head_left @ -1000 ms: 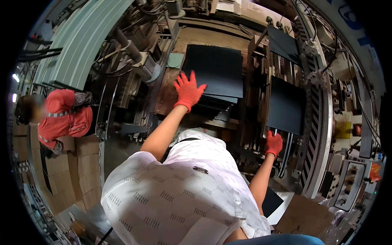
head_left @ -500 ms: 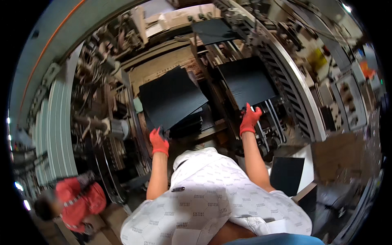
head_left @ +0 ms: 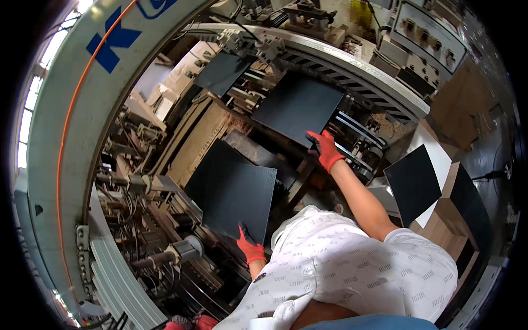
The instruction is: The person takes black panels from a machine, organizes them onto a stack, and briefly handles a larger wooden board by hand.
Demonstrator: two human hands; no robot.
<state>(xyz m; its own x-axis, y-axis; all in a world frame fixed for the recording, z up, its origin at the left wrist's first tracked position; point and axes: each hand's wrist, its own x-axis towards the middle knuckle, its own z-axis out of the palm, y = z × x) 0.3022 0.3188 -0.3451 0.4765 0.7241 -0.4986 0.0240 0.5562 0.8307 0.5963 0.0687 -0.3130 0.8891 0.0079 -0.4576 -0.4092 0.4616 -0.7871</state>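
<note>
My left hand (head_left: 251, 247), in a red glove with dark fingers, grips the near edge of a black panel (head_left: 239, 192) with the thumb on top. That panel lies askew on another black panel (head_left: 206, 160) at the machine's near side. At the near corner of a second flat black panel (head_left: 297, 105), my right hand (head_left: 325, 149), gloved the same way, has its fingers closed on the edge; the fingertips under it are hidden. This panel rests on the metal rails to the right of the stack.
Another black panel (head_left: 224, 73) lies farther along the rails. A striped guide beam (head_left: 352, 63) runs along the right. Metal cylinders (head_left: 187, 250) and hoses crowd the left. A black board (head_left: 413, 186) leans by wooden panels at right. Part of a co-worker's red clothing (head_left: 203, 322) shows below.
The view has swung round, so the machine appears rotated. My left hand's grip on the upper stack panel is clearer, and that panel sits at a different angle over the one below.
</note>
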